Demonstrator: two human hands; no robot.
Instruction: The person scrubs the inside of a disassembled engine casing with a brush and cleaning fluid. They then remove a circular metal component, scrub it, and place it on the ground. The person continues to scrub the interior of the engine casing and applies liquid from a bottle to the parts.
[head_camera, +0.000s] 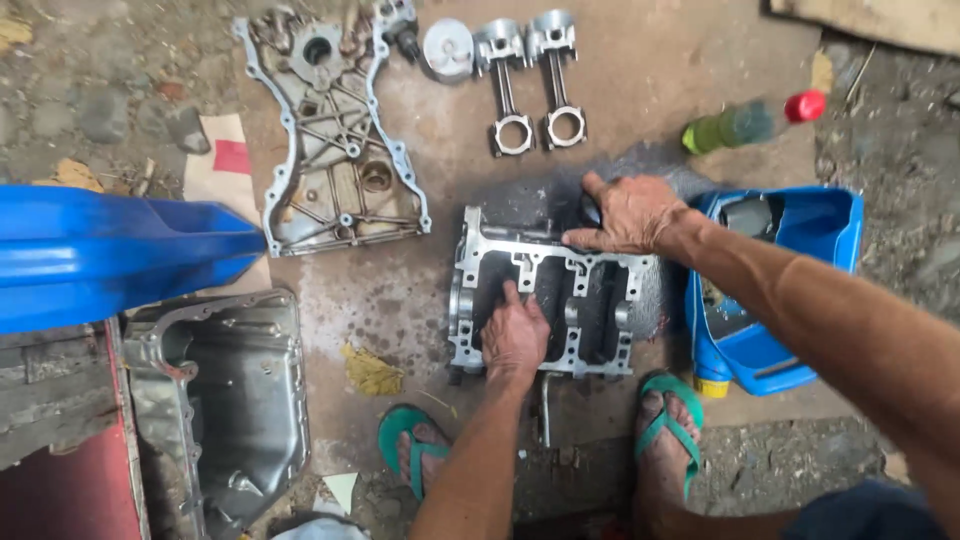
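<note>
Crankcase (545, 290) flat on the ground between both feet | left hand (515, 335) pressed open-palmed into a bay, pinching nothing | right hand (630, 215) spread flat on far rail, steadying | pistons (530, 80), cover (335, 140) beyond | best to brace firmly, work evenly along each bay.

Your left hand (515, 335) covers part of the engine block's (550, 290) middle bay, and your right hand (628, 215) hides its far edge. The blue container (90, 260) and oil pan (225, 400) run off the frame's left and bottom edges. What lies inside the cut-open blue jug (790, 280) is too dim to tell.
</note>
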